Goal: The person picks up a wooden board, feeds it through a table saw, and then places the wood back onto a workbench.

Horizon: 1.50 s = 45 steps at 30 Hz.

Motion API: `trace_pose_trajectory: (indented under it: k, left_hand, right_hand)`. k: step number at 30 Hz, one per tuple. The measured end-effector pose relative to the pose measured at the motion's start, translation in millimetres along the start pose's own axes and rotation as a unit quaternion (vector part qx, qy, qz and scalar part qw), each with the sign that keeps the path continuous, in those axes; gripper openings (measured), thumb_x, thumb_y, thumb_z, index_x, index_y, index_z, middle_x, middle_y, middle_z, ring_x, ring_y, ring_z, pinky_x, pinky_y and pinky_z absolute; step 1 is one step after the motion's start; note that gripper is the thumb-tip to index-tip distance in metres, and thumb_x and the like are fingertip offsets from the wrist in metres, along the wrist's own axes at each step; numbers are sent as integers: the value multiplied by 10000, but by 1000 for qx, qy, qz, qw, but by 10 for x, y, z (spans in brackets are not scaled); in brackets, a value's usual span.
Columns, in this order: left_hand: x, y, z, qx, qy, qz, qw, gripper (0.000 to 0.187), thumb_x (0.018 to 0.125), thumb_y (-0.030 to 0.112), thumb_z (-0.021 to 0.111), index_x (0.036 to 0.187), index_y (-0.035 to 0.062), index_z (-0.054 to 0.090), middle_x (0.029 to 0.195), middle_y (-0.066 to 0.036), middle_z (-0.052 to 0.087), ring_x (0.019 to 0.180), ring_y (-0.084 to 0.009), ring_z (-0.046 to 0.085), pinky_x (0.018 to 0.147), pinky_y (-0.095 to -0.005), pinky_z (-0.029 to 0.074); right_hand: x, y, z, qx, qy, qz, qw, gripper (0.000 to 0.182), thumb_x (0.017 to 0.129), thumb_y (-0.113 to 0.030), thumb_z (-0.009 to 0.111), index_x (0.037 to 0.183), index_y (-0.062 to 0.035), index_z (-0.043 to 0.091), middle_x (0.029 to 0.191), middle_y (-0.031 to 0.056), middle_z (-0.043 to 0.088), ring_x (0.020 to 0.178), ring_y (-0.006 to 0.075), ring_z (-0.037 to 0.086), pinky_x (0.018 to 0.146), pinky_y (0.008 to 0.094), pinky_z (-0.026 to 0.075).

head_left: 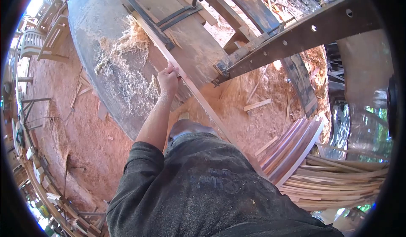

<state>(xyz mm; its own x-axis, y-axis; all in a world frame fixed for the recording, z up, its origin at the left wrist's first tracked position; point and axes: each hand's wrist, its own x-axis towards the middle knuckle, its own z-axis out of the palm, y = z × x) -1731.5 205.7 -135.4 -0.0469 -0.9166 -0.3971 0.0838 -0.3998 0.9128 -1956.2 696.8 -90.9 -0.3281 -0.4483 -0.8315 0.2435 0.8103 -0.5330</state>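
Note:
My left hand [168,80] is closed round a long, thin wooden strip [198,96], near the middle of the view. The strip runs from beside a dark metal guide [146,19] on the worktable [95,38] down past the table's near edge toward my right side. Curly wood shavings [134,38] lie against the strip on the table, left of the guide. Sawdust coats my left forearm. My right hand does not show; the right arm is hidden by my dark shirt.
A perforated beam [300,31] reaches from the table to the upper right. Stacked wooden strips [338,180] and boards [292,150] lie at the lower right. Wooden chairs [50,38] stand at the upper left. Offcuts [257,105] lie on the sawdust-covered floor.

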Motion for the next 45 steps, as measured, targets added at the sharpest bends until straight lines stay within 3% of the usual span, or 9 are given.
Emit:
trace_pose_trajectory:
  k: [6,11,15,20,25,28,31,40,45]
  left_hand:
    - [179,52,-47,-15,4,1,1000,240,1038,100,638,1235,-4,727,879,-3,688,730,-90,658,667,-271,592]
    - [363,154,-113,3,10,-4,1000,247,1041,97,632,1248,-4,722,926,-18,698,799,-109,696,680,-279,604]
    - [513,164,-148,-25,8,1,1000,254,1041,103,635,1254,-10,716,974,-21,700,823,-114,704,694,-284,614]
    - [645,253,-185,-37,11,10,999,274,1027,100,654,1258,-34,714,931,-18,694,786,-95,679,672,-278,600]
    - [751,303,-195,-65,21,18,998,220,1003,106,686,1128,-58,762,773,-7,675,649,-65,613,556,-272,518]
    - [906,225,-278,3,-2,21,1000,334,1035,114,648,1343,-11,678,827,26,661,686,-49,617,598,-241,528]
    - [965,232,-251,-28,27,25,999,211,1018,139,675,1055,-49,764,740,-7,667,614,-61,590,536,-284,468]
    - [1026,395,-270,-49,16,4,999,227,1029,157,664,1090,-37,766,694,17,630,622,-67,576,562,-299,464]
    - [1298,452,-289,52,97,51,993,312,999,187,699,1248,2,734,755,-47,712,669,-87,615,637,-318,502]
  right_hand:
    - [102,-173,180,160,39,74,984,393,1070,-241,561,1303,66,637,1212,141,678,1107,233,655,937,312,524]
    - [-1,-498,315,-81,13,-9,997,333,1053,-195,607,1298,26,654,1206,153,696,1108,268,677,967,336,522]
    - [51,-550,338,-348,15,-108,931,314,1061,-181,608,1313,2,653,1178,161,719,1084,254,681,972,357,529]
    - [271,-409,345,-186,7,-113,976,323,1039,-156,663,1325,-7,649,1166,187,748,1053,252,702,940,375,547]
    - [492,-201,330,-325,39,-145,934,346,1020,-150,697,1334,-11,650,1181,202,746,1056,263,703,948,376,547]
    - [537,-201,347,-344,48,-144,927,371,1021,-191,703,1351,-33,646,1151,218,751,1046,284,709,942,396,546]
    - [443,-419,434,-336,46,-117,933,408,1017,-261,710,1365,-58,642,1119,242,753,1056,322,718,943,423,540]
    - [352,-847,655,-325,40,-96,940,471,1013,-365,692,1373,-67,634,1177,265,732,1175,397,690,970,447,525]
    - [321,-1265,901,-324,8,-59,944,552,1023,-458,602,1396,-51,598,1225,266,704,1230,395,655,995,454,498]
